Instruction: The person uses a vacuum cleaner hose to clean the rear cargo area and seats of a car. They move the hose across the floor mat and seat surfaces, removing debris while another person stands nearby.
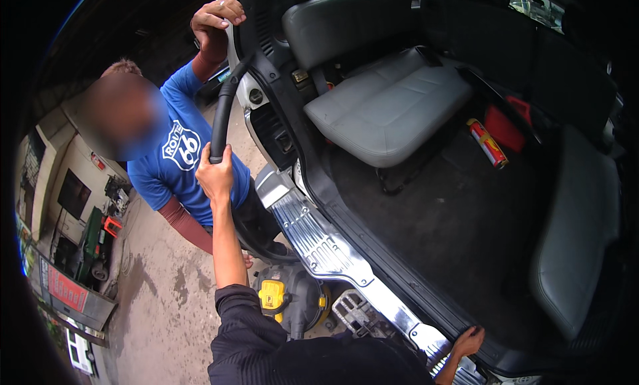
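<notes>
While our left hand [216, 175] firmly grips the vacuum wand [224, 115] beyond the metal sill plate [327, 252], our right hand [468, 342], its grip unclear, rests beside that plate: vacuuming seems in hand, next calling for steady guiding.

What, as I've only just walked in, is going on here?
The person's left hand grips a black tube held up beside the door frame of a vehicle with grey seats; the right hand is at the door sill. A co-worker in blue stands nearby, one hand raised by the frame. A yellow and black machine, apparently a vacuum, stands on the ground.
</notes>
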Available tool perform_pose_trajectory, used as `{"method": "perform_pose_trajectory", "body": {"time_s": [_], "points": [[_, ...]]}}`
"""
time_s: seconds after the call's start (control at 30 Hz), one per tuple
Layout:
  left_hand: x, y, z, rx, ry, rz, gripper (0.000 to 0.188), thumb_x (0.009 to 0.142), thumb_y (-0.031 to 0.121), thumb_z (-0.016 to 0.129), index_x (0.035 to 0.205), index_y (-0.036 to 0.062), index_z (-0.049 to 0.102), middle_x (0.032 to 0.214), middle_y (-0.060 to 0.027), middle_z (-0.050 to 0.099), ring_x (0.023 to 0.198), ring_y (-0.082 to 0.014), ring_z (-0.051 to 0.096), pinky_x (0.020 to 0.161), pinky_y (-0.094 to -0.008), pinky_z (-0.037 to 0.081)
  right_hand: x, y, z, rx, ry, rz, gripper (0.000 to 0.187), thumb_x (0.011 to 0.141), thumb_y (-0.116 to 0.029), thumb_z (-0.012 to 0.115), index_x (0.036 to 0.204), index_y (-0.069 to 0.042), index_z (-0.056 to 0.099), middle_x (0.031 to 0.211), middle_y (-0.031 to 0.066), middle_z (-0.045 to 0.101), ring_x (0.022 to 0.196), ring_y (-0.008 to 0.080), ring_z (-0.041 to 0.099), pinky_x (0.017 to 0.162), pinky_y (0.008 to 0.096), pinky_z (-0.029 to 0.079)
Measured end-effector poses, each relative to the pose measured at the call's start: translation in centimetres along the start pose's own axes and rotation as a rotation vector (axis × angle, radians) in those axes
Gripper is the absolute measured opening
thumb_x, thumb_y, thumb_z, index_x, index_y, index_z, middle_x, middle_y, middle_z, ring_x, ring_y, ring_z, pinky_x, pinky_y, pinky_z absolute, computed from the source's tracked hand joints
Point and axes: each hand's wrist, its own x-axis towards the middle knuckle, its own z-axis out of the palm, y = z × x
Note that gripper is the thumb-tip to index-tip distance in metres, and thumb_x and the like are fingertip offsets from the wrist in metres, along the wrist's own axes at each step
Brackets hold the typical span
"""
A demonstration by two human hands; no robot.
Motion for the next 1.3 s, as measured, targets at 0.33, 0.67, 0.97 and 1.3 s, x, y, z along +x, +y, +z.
{"method": "perform_pose_trajectory", "body": {"time_s": [0.33, 0.67, 0.97, 1.3], "points": [[-0.5, -0.6, -1.8, 0.013, -0.134, 0.005, 0.049, 0.074, 0.030, 0.076, 0.110, -0.0018, 0.067, 0.089, -0.0229, 0.069, 0.085, -0.0317, 0.070, 0.075, -0.0366, 0.052, -0.2, 0.0, -0.1, -0.017, -0.019, 0.020, 0.030, 0.091, -0.029, 0.050, 0.097, -0.001, 0.060, 0.096, 0.0177, 0.063, 0.090, 0.0389, 0.060, 0.076, 0.0477, 0.046], [-1.5, -0.3, -3.1, -0.012, -0.159, 0.002, 0.047, 0.074, 0.028, 0.076, 0.109, -0.0023, 0.067, 0.087, -0.0224, 0.070, 0.081, -0.0293, 0.071, 0.074, -0.0351, 0.052, -0.2, 0.4, -0.1, -0.007, -0.064, 0.017, 0.028, 0.091, -0.026, 0.053, 0.102, -0.002, 0.060, 0.102, 0.0182, 0.064, 0.094, 0.0390, 0.060, 0.077, 0.0468, 0.046], [-4.7, 0.0, -4.9, -0.017, -0.214, 0.045, 0.047, 0.073, 0.025, 0.077, 0.109, -0.0034, 0.066, 0.086, -0.0227, 0.069, 0.081, -0.0308, 0.070, 0.074, -0.0348, 0.052, 0.1, 0.0, -0.4, -0.002, -0.087, 0.038, 0.026, 0.090, -0.021, 0.053, 0.105, -0.001, 0.059, 0.105, 0.0189, 0.064, 0.096, 0.0393, 0.060, 0.079, 0.0464, 0.046], [-11.2, -0.3, -13.4, -0.626, 0.099, -0.072, 0.023, 0.079, 0.007, 0.066, 0.097, -0.0038, 0.060, 0.078, -0.0077, 0.060, 0.061, -0.0126, 0.058, 0.059, -0.0245, 0.048, 0.3, -0.5, -0.5, 0.010, 0.001, -0.022, 0.025, 0.090, -0.022, 0.051, 0.095, 0.001, 0.058, 0.094, 0.0190, 0.061, 0.089, 0.0395, 0.058, 0.076, 0.0475, 0.045]]}}
